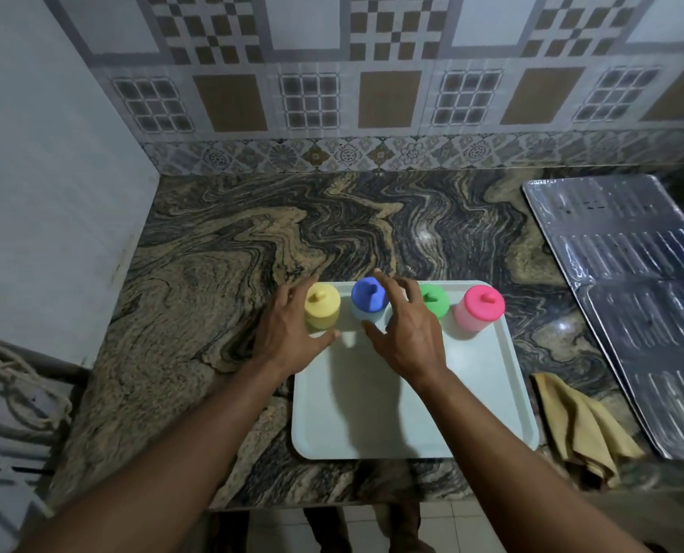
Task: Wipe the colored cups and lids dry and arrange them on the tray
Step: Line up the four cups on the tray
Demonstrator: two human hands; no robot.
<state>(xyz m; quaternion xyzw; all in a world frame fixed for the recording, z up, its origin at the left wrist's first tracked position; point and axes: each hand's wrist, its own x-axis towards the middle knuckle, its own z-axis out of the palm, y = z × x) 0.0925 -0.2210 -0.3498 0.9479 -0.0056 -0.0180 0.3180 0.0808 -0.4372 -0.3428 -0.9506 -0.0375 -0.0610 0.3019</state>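
Note:
A pale tray lies on the counter. Along its far edge stand lidded cups in a row: yellow, blue, green and pink. My left hand is spread beside the yellow cup, fingers at its left side and thumb in front. My right hand hovers with fingers spread between the blue and green cups, partly hiding the green one. Neither hand clearly grips a cup.
A crumpled yellow cloth lies on the counter right of the tray. A ribbed metal drain board fills the far right. The marbled counter meets a wall on the left and tiles behind.

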